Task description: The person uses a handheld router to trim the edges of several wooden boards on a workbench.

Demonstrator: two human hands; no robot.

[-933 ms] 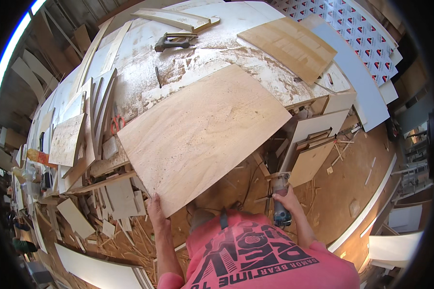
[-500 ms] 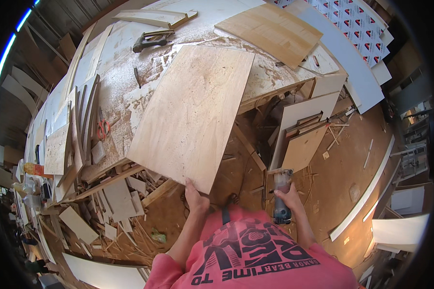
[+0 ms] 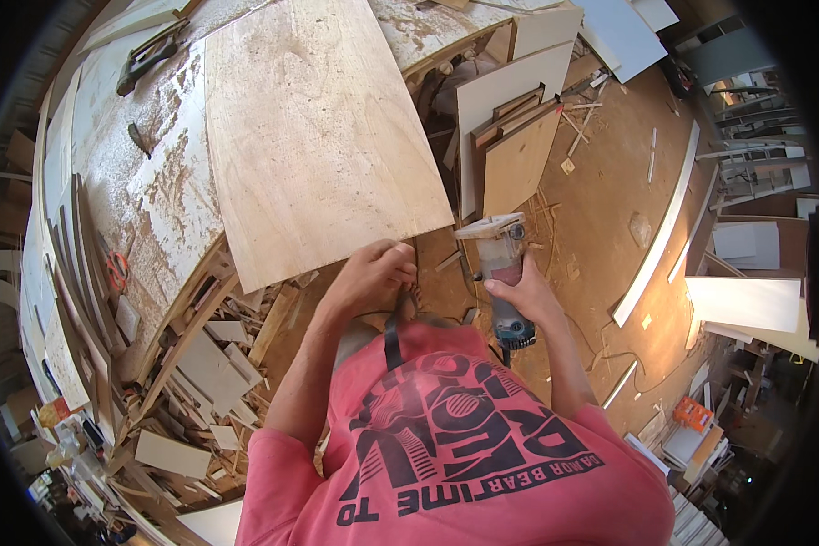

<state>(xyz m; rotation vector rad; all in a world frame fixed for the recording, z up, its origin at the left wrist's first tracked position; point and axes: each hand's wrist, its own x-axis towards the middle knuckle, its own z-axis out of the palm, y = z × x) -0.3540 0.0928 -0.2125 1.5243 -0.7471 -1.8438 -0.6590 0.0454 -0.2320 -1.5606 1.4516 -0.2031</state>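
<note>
A large pale plywood board (image 3: 314,136) lies on the workbench, its near end jutting past the bench edge toward me. My left hand (image 3: 373,278) is at that near end, fingers curled closed against or just below the edge. Whatever sits inside its fingers is hidden. To the right, my right hand (image 3: 528,293) is wrapped round a trim router (image 3: 503,289) with a dark teal end, a clear body and a flat base. The router is held upright, base up, off the board's near right corner and apart from it.
Left on the dusty bench (image 3: 168,146) lie a dark clamp-like tool (image 3: 152,56), orange-handled scissors (image 3: 116,270) and stacked wood strips (image 3: 86,273). Panels (image 3: 519,164) lean beneath the bench on the right. Offcuts (image 3: 214,364) litter the lower left; a cord (image 3: 591,341) crosses the brown floor.
The board has turned, its near edge now lying more crosswise before me. My left hand has shifted from a thumb-over-corner hold to curled fingers at the edge. The router stays in my right hand.
</note>
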